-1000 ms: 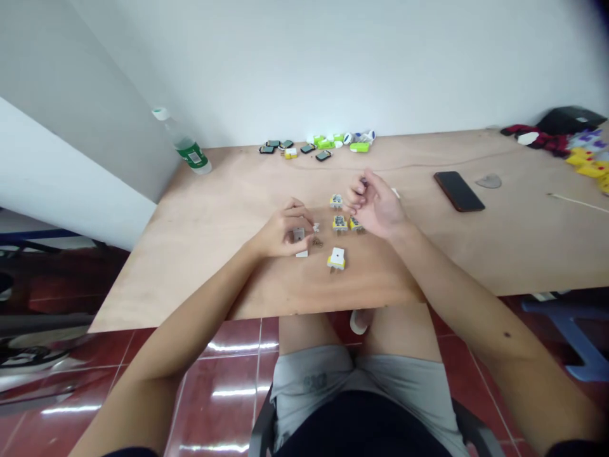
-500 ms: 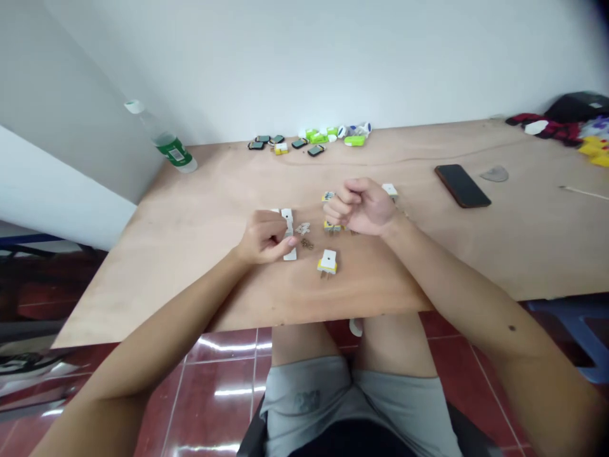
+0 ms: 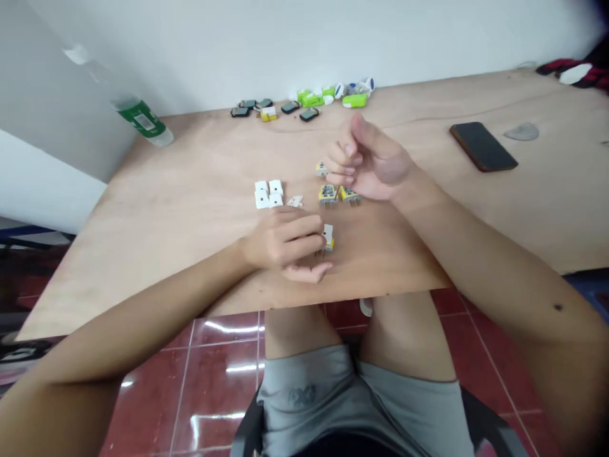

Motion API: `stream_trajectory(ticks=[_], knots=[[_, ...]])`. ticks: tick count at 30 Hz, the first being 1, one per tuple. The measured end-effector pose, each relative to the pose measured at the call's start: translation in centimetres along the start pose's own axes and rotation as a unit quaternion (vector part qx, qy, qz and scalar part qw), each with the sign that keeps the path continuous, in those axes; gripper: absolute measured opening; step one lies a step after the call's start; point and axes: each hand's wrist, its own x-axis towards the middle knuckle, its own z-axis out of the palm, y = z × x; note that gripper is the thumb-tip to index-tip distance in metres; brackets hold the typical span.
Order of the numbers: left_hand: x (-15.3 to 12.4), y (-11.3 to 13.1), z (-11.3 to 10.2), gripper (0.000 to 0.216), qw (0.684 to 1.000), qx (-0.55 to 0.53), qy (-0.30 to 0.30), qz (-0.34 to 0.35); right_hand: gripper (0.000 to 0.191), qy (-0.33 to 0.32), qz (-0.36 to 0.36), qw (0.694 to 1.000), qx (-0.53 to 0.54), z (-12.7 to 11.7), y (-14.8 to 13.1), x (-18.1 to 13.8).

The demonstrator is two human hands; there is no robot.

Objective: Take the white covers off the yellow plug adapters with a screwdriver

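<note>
The left hand [image 3: 285,241] now pinches a yellow-and-white plug [image 3: 328,237], though its fingers hide most of the plug. The right hand [image 3: 372,162] is curled with the thumb raised, and I cannot tell whether it holds anything small. A small plug [image 3: 321,169] sits just beside its fingertips, above two yellow plugs [image 3: 328,193]. Four white covers [image 3: 269,193], earlier scattered, now form a tight block near loose metal bits [image 3: 295,201] on the bench [image 3: 190,171].
</note>
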Motion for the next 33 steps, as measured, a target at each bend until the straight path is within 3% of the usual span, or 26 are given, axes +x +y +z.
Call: stream_trajectory(ticks=[5,8,16,20,28,33], knots=[[0.6,1.2,-0.5,0.019,0.998,-0.009,-0.006,0.063,0.051,0.021,0.031,0.999,0.009,0.4,-0.2,0.1],[0.7,2.1,-0.9,0.012,0.999,0.026,-0.035,0.018,0.046,0.051,0.022,0.998,0.010,0.6,-0.2,0.1],[1.0,3.4,-1.4,0.013,0.998,0.048,-0.018,-0.030,0.056,0.075,0.007,0.997,0.022,1.1,-0.7,-0.4],[1.0,3.4,-1.7,0.016,0.998,0.043,-0.004,-0.054,0.058,0.086,0.035,0.995,0.039,1.7,-0.7,-0.3],[0.5,3.2,-1.5,0.010,0.993,-0.041,0.000,-0.111,0.067,-0.025,0.075,0.996,0.033,3.2,0.0,-0.6],[0.3,3.2,-1.3,0.011,0.990,-0.061,0.006,-0.127,0.073,-0.176,0.052,0.982,0.033,4.1,0.4,-1.0]])
